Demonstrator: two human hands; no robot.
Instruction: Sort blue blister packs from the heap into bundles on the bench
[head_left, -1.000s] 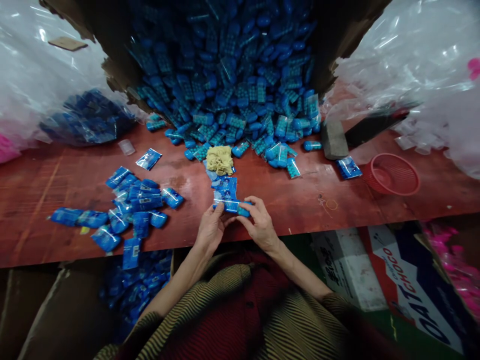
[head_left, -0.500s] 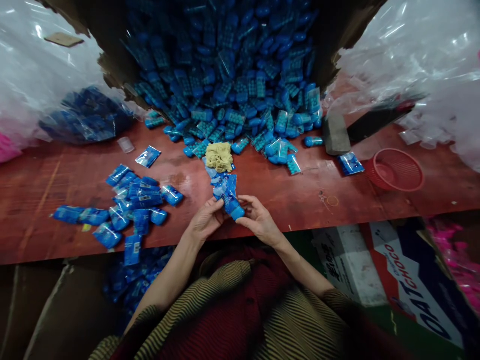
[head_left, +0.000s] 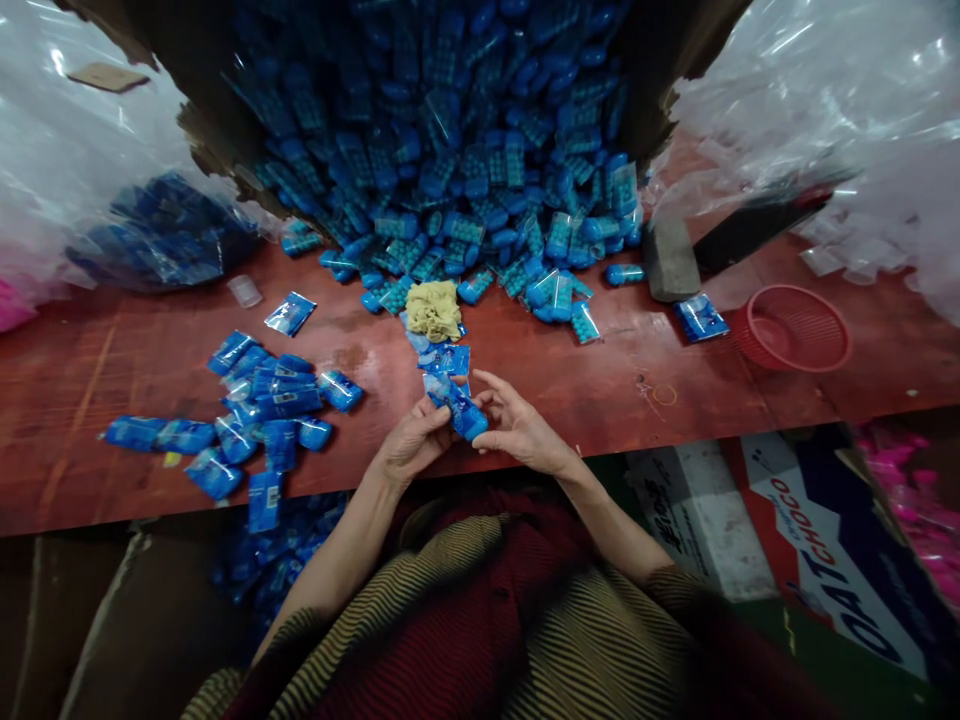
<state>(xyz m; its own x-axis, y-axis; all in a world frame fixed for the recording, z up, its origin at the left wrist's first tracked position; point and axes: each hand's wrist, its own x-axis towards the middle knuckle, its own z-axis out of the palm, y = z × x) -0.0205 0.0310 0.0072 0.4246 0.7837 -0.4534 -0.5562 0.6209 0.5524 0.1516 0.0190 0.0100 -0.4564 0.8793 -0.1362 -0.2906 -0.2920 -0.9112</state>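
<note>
Red table [head_left: 600, 400] all across, with a big heap of blue bottles [head_left: 480, 165] at the back and a small pile of blue packs [head_left: 281, 390] to the left. Near the front edge, left hand [head_left: 415, 438] pinching one blue wrapped pack [head_left: 466, 414]; right hand [head_left: 523, 432] loosely curled by its near end, hard to tell if gripping. Now tipped toward the body, not sideways like a second ago; likely still being worked on.

Workshop: long red worktable [head_left: 570, 400], heaped blue containers [head_left: 450, 175], big plastic bags [head_left: 825, 110].
</note>
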